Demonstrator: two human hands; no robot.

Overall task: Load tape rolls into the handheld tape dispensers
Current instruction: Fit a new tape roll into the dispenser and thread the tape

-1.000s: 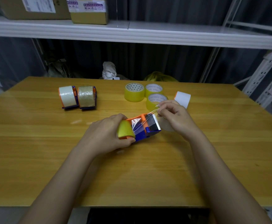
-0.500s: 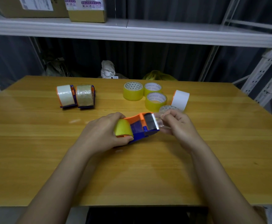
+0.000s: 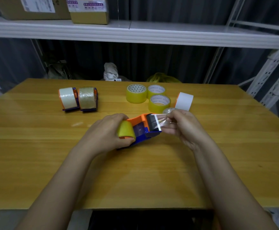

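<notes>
In the middle of the counter (image 3: 36,163), the left hand (image 3: 105,135) wraps around the hard dispenser (image 3: 142,130) while the right hand (image 3: 183,128) pinches the thin, sticky tape end (image 3: 162,121) by its edge.

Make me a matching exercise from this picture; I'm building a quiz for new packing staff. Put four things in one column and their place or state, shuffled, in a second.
Things:
1. orange-and-blue dispenser
2. loose tape end
3. white roll
4. two loaded dispensers

Place or state:
A. standing on edge, right of the yellow rolls
B. side by side, far left of the table
C. held by the left hand
D. pinched by the right hand

Pairs: 1-C, 2-D, 3-A, 4-B
</notes>
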